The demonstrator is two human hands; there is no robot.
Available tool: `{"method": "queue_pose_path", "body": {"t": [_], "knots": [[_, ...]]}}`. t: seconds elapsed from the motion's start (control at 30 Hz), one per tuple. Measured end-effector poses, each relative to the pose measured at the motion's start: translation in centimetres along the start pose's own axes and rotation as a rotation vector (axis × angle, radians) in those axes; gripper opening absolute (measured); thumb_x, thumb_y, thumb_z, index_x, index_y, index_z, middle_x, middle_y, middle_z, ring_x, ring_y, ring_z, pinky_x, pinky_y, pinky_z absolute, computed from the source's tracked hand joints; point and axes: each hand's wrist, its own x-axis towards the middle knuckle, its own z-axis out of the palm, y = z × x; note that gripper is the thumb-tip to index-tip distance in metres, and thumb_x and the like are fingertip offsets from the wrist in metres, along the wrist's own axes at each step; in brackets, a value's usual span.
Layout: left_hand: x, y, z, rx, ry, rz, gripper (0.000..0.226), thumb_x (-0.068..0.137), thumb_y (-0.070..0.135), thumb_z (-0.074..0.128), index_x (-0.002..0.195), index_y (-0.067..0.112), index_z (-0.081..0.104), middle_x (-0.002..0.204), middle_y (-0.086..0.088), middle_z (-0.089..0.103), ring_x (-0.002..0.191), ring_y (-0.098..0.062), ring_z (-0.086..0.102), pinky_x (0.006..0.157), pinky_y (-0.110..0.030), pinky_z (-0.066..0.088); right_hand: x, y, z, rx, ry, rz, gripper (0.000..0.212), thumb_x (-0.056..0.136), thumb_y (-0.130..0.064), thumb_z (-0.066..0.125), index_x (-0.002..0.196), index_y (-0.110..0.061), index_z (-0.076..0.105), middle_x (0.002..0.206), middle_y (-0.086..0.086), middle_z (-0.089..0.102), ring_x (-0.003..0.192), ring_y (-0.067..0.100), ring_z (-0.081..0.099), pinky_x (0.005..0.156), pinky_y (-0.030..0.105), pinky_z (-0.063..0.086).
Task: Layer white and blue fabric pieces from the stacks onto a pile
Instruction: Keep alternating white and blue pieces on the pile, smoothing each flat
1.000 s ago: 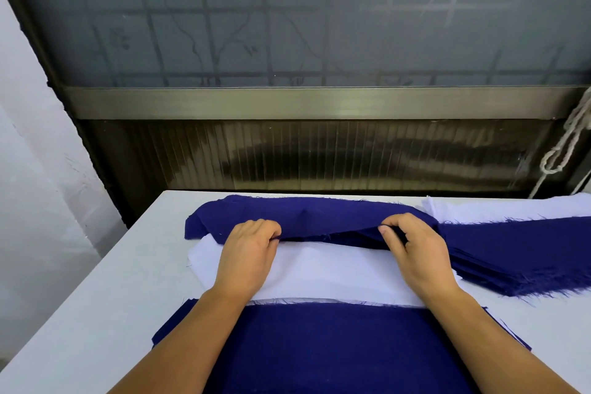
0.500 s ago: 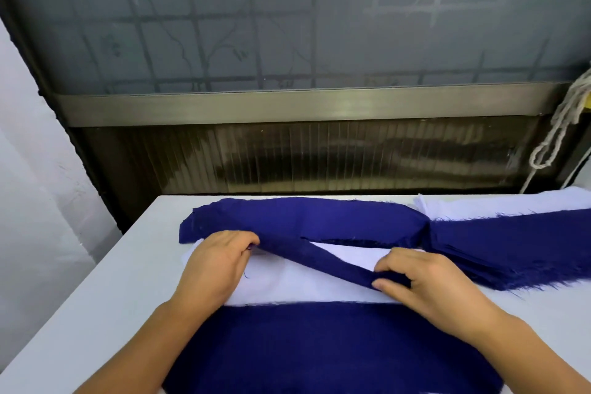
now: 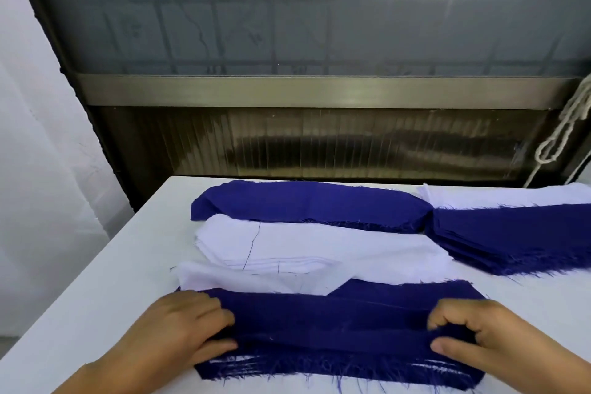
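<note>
We have a blue piece [image 3: 335, 323] stretched across the lower centre of the frame, lying on the pile [image 3: 224, 368] whose frayed blue and white edges show beneath it at the bottom. Our left hand [image 3: 179, 326] holds its left end, fingers curled over the cloth with the thumb below; our right hand [image 3: 473, 339] pinches the right end, so each grip is closed on the fabric. The piece's long axis runs left to right, straight between our two hands, with neither hand nearer.

Just above, mid-frame, sits the white stack [image 3: 319, 249], and above that the blue stack [image 3: 307, 205], both on the worktop [image 3: 105, 291]. We judge the next move turns on squaring this long axis with the pile's frayed edge before letting go.
</note>
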Motion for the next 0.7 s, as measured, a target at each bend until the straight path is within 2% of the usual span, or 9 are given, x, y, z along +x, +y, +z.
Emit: {"method": "queue_pose_path", "body": {"t": [0.07, 0.17, 0.27, 0.33, 0.43, 0.5, 0.6, 0.7], "knots": [[-0.7, -0.5, -0.4, -0.04, -0.027, -0.017, 0.036, 0.098, 0.047, 0.042, 0.082, 0.031, 0.069, 0.071, 0.013, 0.053, 0.063, -0.006, 0.049, 0.056, -0.019, 0.039, -0.5, 0.3, 0.0, -0.006, -0.007, 0.012, 0.017, 0.088, -0.036, 0.066, 0.096, -0.049, 0.059, 0.1, -0.021, 0.064, 0.08, 0.006, 0.059, 0.068, 0.019, 0.046], [0.2, -1.3, -1.4, -0.108, -0.059, -0.146, 0.021, 0.093, 0.043, 0.048, 0.089, 0.032, 0.065, 0.08, 0.016, 0.055, 0.069, -0.006, 0.053, 0.062, -0.018, 0.04, 0.4, 0.2, -0.5, 0.022, 0.117, 0.04, 0.015, 0.09, -0.03, 0.064, 0.098, -0.042, 0.061, 0.092, -0.018, 0.066, 0.078, 0.005, 0.06, 0.065, 0.011, 0.044], [3.2, -2.3, -1.8, -0.111, -0.06, -0.33, 0.004, 0.089, 0.03, 0.063, 0.09, 0.031, 0.066, 0.086, 0.018, 0.061, 0.074, -0.007, 0.063, 0.063, -0.019, 0.047, 4.2, -0.5, -1.4, -0.073, 0.239, 0.059, 0.019, 0.092, -0.023, 0.062, 0.089, -0.041, 0.06, 0.083, -0.017, 0.066, 0.075, 0.005, 0.06, 0.069, 0.018, 0.046], [5.6, -3.2, -2.1, -0.087, -0.047, -0.474, 0.016, 0.083, 0.016, 0.073, 0.094, 0.027, 0.07, 0.092, 0.013, 0.066, 0.081, -0.014, 0.066, 0.066, -0.025, 0.05, 6.9, -1.1, -2.3, -0.151, 0.39, 0.092, 0.02, 0.094, -0.02, 0.06, 0.088, -0.039, 0.057, 0.082, -0.016, 0.065, 0.074, 0.005, 0.06, 0.07, 0.026, 0.049], [8.7, -4.4, -3.2, -0.06, 0.073, -0.57, 0.024, 0.08, 0.007, 0.074, 0.099, 0.021, 0.071, 0.094, 0.005, 0.067, 0.083, -0.019, 0.065, 0.067, -0.027, 0.047, 9.4, -2.1, -3.7, -0.195, 0.641, 0.135, 0.013, 0.095, -0.019, 0.057, 0.094, -0.032, 0.059, 0.077, -0.016, 0.062, 0.063, 0.004, 0.055, 0.056, 0.025, 0.04], [9.6, -4.7, -4.1, -0.068, 0.159, -0.596, 0.022, 0.082, 0.007, 0.072, 0.1, 0.019, 0.071, 0.094, 0.004, 0.066, 0.083, -0.018, 0.063, 0.067, -0.027, 0.048, 9.5, -2.7, -4.1, -0.152, 0.761, 0.098, 0.012, 0.095, -0.021, 0.056, 0.095, -0.033, 0.058, 0.077, -0.021, 0.06, 0.064, 0.002, 0.054, 0.055, 0.022, 0.037], [8.8, -4.7, -5.1, -0.028, 0.267, -0.539, 0.022, 0.08, 0.003, 0.073, 0.098, 0.014, 0.072, 0.095, 0.0, 0.068, 0.085, -0.018, 0.061, 0.07, -0.025, 0.047, 7.6, -3.2, -3.9, -0.129, 0.91, -0.045, 0.011, 0.094, -0.022, 0.056, 0.098, -0.031, 0.059, 0.084, -0.023, 0.059, 0.077, 0.001, 0.055, 0.064, 0.016, 0.04], [5.5, -3.6, -4.4, 0.02, 0.294, -0.386, 0.019, 0.082, 0.014, 0.061, 0.097, 0.011, 0.072, 0.097, -0.003, 0.069, 0.091, -0.019, 0.059, 0.079, -0.026, 0.045, 4.6, -2.1, -1.7, -0.264, 0.905, -0.213, 0.009, 0.097, -0.022, 0.052, 0.099, -0.02, 0.061, 0.092, -0.014, 0.057, 0.083, 0.002, 0.05, 0.078, 0.009, 0.037]]}}
